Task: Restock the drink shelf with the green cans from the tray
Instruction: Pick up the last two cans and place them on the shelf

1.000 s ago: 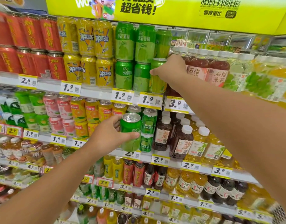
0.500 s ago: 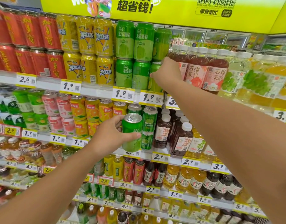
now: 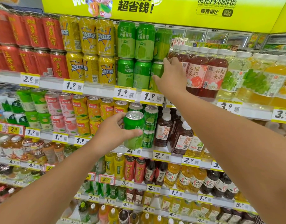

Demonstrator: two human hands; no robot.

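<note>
A green can [image 3: 133, 129] was held clamped in the left hand [image 3: 112, 131] before the middle shelf, while the right hand [image 3: 172, 76] gripped a shelved can [image 3: 156, 75], which could be toppled if it was pushed crookedly.

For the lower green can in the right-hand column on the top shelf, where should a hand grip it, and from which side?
Grip the lower green can round its smooth cylindrical wall at mid-height, coming from the front right. Another green can is stacked on its lid, a green neighbour stands to its left, and red tea bottles crowd the right, where the right hand already is.
</note>
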